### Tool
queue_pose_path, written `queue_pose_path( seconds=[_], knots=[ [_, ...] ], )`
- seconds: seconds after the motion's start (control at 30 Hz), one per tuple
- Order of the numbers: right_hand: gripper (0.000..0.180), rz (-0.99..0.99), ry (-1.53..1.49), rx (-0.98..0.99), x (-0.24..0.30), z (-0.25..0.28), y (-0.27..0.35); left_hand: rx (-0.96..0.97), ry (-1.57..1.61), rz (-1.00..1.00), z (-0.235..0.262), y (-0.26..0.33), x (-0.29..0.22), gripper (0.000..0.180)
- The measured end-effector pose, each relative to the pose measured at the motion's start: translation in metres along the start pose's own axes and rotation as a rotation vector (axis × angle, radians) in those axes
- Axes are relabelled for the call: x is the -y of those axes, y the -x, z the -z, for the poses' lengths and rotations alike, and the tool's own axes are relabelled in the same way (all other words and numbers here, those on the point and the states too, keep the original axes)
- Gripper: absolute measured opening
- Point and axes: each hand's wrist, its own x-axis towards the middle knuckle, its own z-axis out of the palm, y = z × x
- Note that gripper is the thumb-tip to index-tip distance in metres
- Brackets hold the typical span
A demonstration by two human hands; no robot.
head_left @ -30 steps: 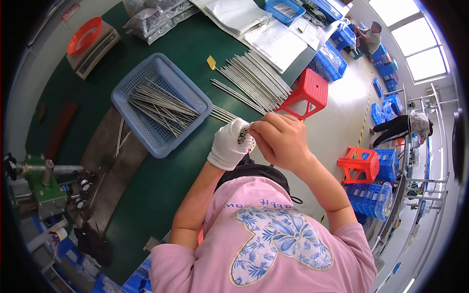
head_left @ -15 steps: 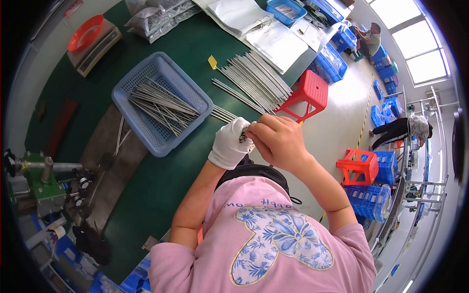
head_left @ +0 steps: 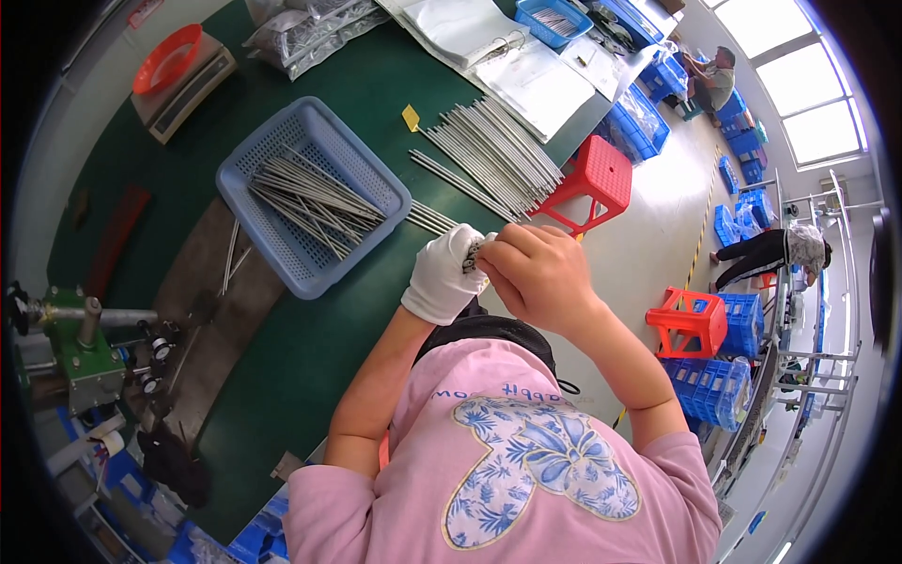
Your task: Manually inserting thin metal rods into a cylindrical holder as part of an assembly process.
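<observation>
In front of my chest, my left hand (head_left: 440,274), in a white glove, is closed with the fingers curled in. A small dark-speckled patch (head_left: 473,258) shows at its fingers; I cannot make out what it is. My bare right hand (head_left: 543,274) is pinched against it, fingertips touching the glove, and whatever lies between them is hidden. Just beyond the hands, a few thin metal rods (head_left: 432,218) lie on the green table. Further off is a row of many metal rods (head_left: 493,155). To the left, a blue perforated basket (head_left: 315,117) holds a loose heap of metal rods (head_left: 315,202).
A yellow tag (head_left: 411,117) lies beside the row. Open binder papers (head_left: 521,85) and bagged parts (head_left: 305,42) are at the back. A scale with a red dish (head_left: 169,61) stands far left, a green machine (head_left: 85,348) nearer. Red stools (head_left: 601,179) and two other people are rightward.
Both hands stay together in nearly the same place, with only a slight shift of the right fingers. The whole view has moved a little.
</observation>
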Motion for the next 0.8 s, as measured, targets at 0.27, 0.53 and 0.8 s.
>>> queue_pose_path(
  seconds=[0.27, 0.53, 0.8],
  knots=[
    [0.009, -0.033, 0.003, -0.078, 0.0072, 0.0054, 0.0022, -0.042, 0.004, -0.022, -0.0021, -0.0004, -0.0020, 0.018],
    [0.010, 0.015, -0.029, -0.056, 0.0054, 0.0013, 0.0023, -0.045, 0.001, -0.025, -0.0019, -0.0005, -0.0025, 0.016],
    [0.010, -0.014, -0.031, -0.102, 0.0042, 0.0005, 0.0009, -0.035, -0.021, -0.033, -0.0005, -0.0006, -0.0024, 0.016]
  ],
)
